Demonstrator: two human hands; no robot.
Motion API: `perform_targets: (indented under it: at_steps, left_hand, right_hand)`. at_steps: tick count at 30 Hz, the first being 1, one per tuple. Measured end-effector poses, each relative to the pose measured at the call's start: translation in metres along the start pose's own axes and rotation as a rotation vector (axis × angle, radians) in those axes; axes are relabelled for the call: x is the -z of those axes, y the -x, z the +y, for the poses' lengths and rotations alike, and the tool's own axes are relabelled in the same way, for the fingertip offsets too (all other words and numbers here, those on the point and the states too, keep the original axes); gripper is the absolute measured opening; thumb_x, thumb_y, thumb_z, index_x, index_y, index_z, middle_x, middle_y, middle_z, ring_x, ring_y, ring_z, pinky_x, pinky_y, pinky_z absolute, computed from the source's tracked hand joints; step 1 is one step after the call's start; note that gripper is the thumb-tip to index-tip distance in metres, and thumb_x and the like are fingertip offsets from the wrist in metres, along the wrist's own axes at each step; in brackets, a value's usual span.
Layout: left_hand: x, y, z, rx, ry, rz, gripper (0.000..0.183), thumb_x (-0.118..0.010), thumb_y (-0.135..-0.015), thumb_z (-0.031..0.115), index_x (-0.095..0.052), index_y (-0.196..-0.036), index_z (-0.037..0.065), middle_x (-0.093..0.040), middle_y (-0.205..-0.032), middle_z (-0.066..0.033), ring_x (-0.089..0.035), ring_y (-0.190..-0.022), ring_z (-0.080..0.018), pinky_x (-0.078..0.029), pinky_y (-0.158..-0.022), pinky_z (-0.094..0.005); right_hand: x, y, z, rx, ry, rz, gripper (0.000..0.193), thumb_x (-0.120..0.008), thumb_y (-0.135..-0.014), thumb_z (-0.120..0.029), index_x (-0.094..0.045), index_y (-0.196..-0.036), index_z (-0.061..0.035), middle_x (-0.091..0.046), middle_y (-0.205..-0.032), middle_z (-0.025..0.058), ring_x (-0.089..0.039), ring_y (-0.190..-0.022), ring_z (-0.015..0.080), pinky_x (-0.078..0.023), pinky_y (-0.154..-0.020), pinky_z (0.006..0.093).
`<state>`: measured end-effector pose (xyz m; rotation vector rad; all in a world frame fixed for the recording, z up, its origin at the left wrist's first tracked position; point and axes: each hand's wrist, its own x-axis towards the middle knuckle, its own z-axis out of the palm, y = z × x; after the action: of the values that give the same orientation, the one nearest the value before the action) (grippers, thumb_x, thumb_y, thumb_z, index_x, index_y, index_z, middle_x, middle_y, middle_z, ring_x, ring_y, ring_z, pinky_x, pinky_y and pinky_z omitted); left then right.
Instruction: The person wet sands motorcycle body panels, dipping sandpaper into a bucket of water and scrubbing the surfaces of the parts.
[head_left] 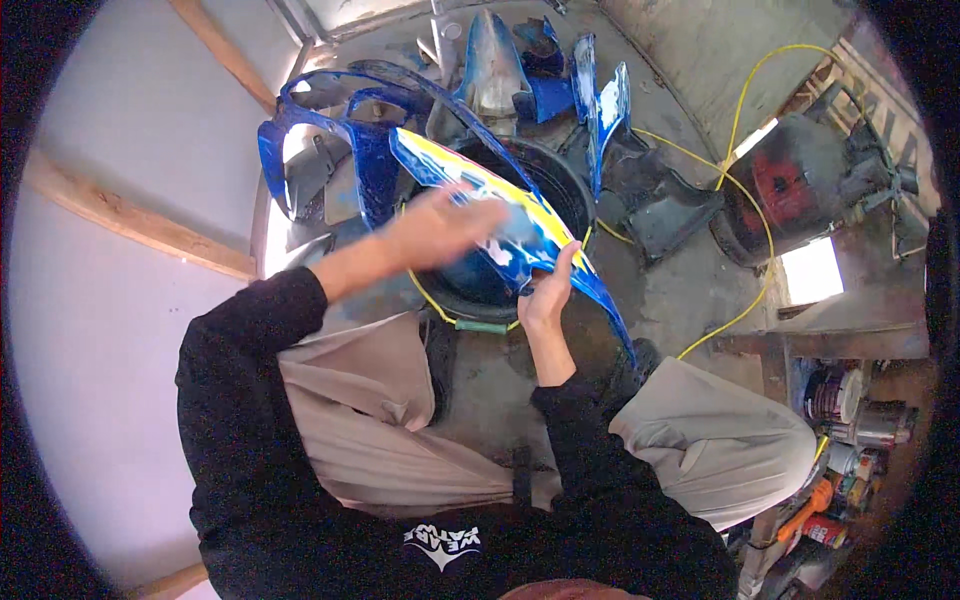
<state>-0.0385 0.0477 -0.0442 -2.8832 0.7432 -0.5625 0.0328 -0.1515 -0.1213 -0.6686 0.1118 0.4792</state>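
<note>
A long, curved motorcycle fairing panel (555,228) in blue, white and yellow lies slantwise over a black tub (578,190). My right hand (546,296) grips its lower edge, the thumb pointing up along the panel's face. Over the middle of the panel is my left hand (445,228), blurred by motion, its fingers on or just above the surface. A grey-blue smear shows by those fingertips; I cannot make out what it is. Behind the panel, a larger blue fairing frame (372,165) arches across the tub's far left side.
More blue and white body panels (608,105) and a grey-blue fender (494,70) lie beyond the tub. Dark plastic parts (672,215) sit to the right. A yellow hose (768,225) loops past a dark red tank (782,185). Cans (835,395) stand on a shelf at lower right.
</note>
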Motion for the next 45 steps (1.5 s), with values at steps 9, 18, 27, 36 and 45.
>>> perform_targets:
  at_steps: [9, 18, 27, 36, 45]
  left_hand:
    - [0.001, -0.017, 0.023, 0.076, 0.067, 0.126, 0.038, -0.059, -0.089, 0.009, -0.057, -0.126, -0.001, -0.064, -0.128, -0.0184, -0.064, -0.117, -0.0270, -0.047, -0.103, -0.0457]
    - [0.016, 0.037, -0.076, 0.462, -0.277, -0.013, 0.036, -0.056, -0.091, 0.006, -0.059, -0.127, 0.004, -0.064, -0.129, -0.0183, -0.067, -0.108, -0.0288, -0.043, -0.099, -0.0483]
    - [0.005, -0.006, -0.014, 0.029, -0.059, 0.073, 0.044, -0.063, -0.092, 0.015, -0.053, -0.134, 0.006, -0.068, -0.123, -0.0117, -0.068, -0.109, -0.0255, -0.046, -0.102, -0.0436]
    - [0.010, -0.020, 0.021, 0.026, -0.028, 0.011, 0.050, -0.064, -0.083, 0.013, -0.054, -0.131, 0.002, -0.060, -0.135, -0.0157, -0.060, -0.124, -0.0270, -0.046, -0.100, -0.0450]
    - [0.028, 0.024, -0.071, 0.315, -0.215, -0.093, 0.045, -0.064, -0.084, 0.011, -0.055, -0.126, 0.000, -0.058, -0.139, -0.0158, -0.059, -0.126, -0.0271, -0.044, -0.100, -0.0466]
  right_hand:
    - [-0.004, 0.002, -0.002, -0.009, 0.021, 0.039, 0.064, -0.042, -0.102, -0.058, -0.053, -0.134, -0.0029, -0.062, -0.129, 0.0122, -0.061, -0.116, 0.0247, -0.048, -0.101, 0.0396]
    - [-0.006, 0.000, 0.010, -0.035, -0.006, 0.063, 0.065, -0.043, -0.102, -0.058, -0.052, -0.134, -0.0023, -0.062, -0.129, 0.0127, -0.062, -0.115, 0.0251, -0.047, -0.101, 0.0395]
    - [-0.004, 0.005, -0.002, -0.061, -0.050, -0.003, 0.070, -0.040, -0.102, -0.061, -0.049, -0.137, -0.0021, -0.060, -0.132, 0.0134, -0.059, -0.119, 0.0271, -0.046, -0.102, 0.0417]
    - [0.003, -0.001, 0.000, -0.034, -0.022, 0.016, 0.070, -0.043, -0.101, -0.061, -0.050, -0.137, -0.0026, -0.058, -0.134, 0.0114, -0.058, -0.120, 0.0234, -0.046, -0.104, 0.0396]
    - [-0.004, 0.004, 0.000, -0.021, 0.008, 0.007, 0.072, -0.038, -0.101, -0.064, -0.047, -0.138, -0.0036, -0.058, -0.134, 0.0144, -0.059, -0.119, 0.0272, -0.046, -0.103, 0.0426]
